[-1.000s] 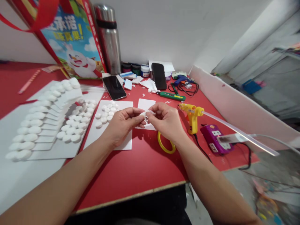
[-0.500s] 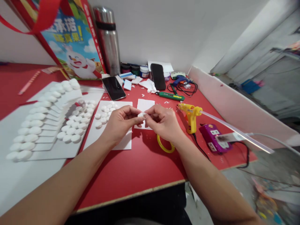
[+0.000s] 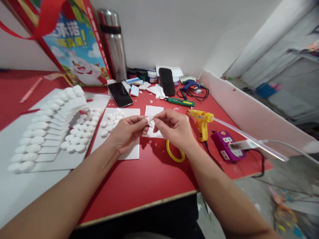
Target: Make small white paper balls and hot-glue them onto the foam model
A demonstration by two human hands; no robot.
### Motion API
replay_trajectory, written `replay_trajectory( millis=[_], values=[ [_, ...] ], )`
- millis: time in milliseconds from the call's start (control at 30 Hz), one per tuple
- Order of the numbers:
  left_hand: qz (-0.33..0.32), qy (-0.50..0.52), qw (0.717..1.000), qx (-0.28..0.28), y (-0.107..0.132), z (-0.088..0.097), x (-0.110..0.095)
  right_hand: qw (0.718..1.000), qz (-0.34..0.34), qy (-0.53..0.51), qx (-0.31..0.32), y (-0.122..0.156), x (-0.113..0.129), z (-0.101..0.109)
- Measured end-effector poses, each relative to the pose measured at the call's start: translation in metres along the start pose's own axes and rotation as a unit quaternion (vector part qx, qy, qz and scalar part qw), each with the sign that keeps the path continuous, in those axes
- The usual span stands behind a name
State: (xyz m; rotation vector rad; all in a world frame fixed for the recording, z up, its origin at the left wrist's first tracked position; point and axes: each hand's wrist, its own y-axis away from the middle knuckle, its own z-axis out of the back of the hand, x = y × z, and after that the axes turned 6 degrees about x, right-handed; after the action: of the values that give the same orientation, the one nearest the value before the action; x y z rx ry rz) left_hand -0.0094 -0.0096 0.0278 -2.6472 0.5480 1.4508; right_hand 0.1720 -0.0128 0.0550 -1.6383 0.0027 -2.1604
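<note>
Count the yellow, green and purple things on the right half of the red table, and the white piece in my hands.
Yellow: 2, the glue gun and the ring.
Green: 1, the knife.
Purple: 1, the power strip.
White: 1, the small piece pinched by the left hand and the right hand.
Total: 5.

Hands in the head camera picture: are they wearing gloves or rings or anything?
No. The left hand and the right hand are bare, with no gloves, rings, watch or bracelet showing. The left forearm and right forearm are bare too, with no sleeve in view.
</note>
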Motion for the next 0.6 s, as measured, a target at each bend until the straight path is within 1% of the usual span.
replay_trajectory(
  millis=[67, 133, 300, 433, 500, 600],
  values=[
    [0.039, 0.070, 0.997, 0.019, -0.0005, 0.0019, -0.0005, 0.998, -0.009, -0.049, -0.035, -0.0009, 0.0045, 0.0032],
    [0.054, 0.115, 0.991, 0.036, -0.0002, 0.0032, -0.0006, 0.996, -0.012, -0.067, -0.050, -0.0011, 0.0071, 0.0051],
    [0.087, 0.179, 0.978, 0.056, 0.0016, 0.0023, -0.0017, 0.998, -0.006, -0.062, -0.004, -0.0006, 0.0045, 0.0011],
    [0.130, 0.221, 0.965, 0.061, 0.0042, -0.0012, -0.0051, 0.999, -0.012, -0.046, -0.001, -0.0005, 0.0021, -0.0009],
    [0.132, 0.231, 0.961, 0.077, 0.0058, -0.0031, -0.0063, 0.999, -0.006, -0.050, -0.001, -0.0001, 0.0022, -0.0006],
    [0.110, 0.231, 0.960, 0.115, 0.0081, -0.0057, -0.0076, 0.999, 0.006, -0.053, 0.003, 0.0011, 0.0027, -0.0006]
  ],
)
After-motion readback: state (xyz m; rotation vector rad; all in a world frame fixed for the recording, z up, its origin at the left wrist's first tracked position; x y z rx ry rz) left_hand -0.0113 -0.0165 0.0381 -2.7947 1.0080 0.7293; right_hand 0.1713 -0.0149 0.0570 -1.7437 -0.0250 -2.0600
